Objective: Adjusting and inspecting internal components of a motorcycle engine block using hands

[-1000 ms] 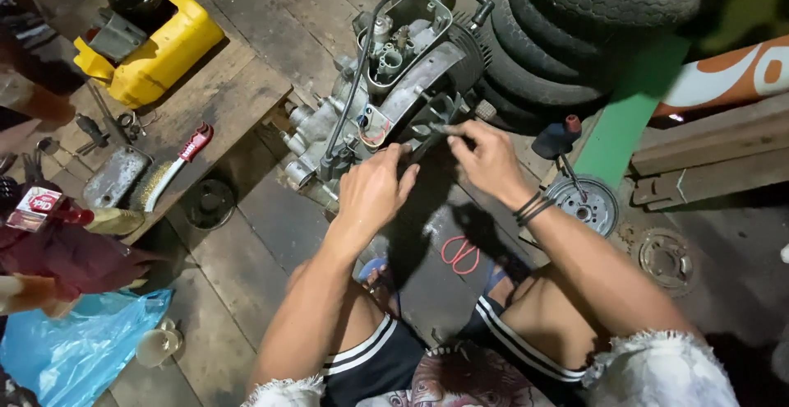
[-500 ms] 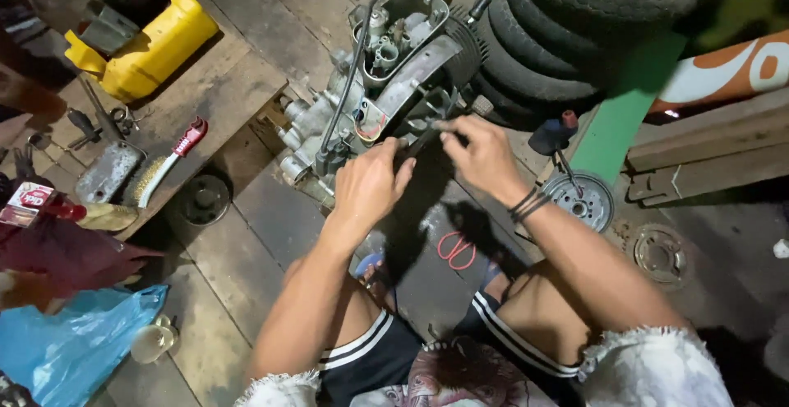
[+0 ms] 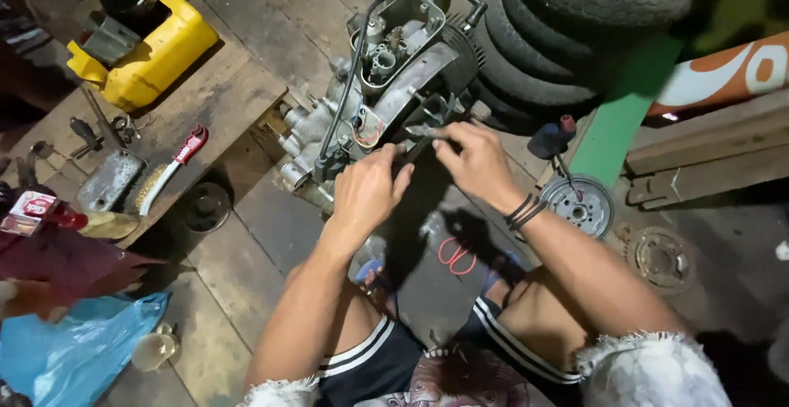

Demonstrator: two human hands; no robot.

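Both hands worked at the near edge of the grey engine (image 3: 386,94) standing on the plank floor (image 3: 271,226): the left hand (image 3: 368,191) lay curled with fingers bent against the casing, while the right hand (image 3: 472,160) pinched a small metal part (image 3: 419,131) at the engine's side. Beyond the engine stood stacked tyres (image 3: 567,37), and far left a yellow jug (image 3: 152,53) sat on the wooden bench (image 3: 222,99).

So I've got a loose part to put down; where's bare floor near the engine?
Bare planks lie between the wire brush and the left hand, below the engine. More bare boards sit between the yellow container and the engine. It is crowded by the tyres and the metal disc.
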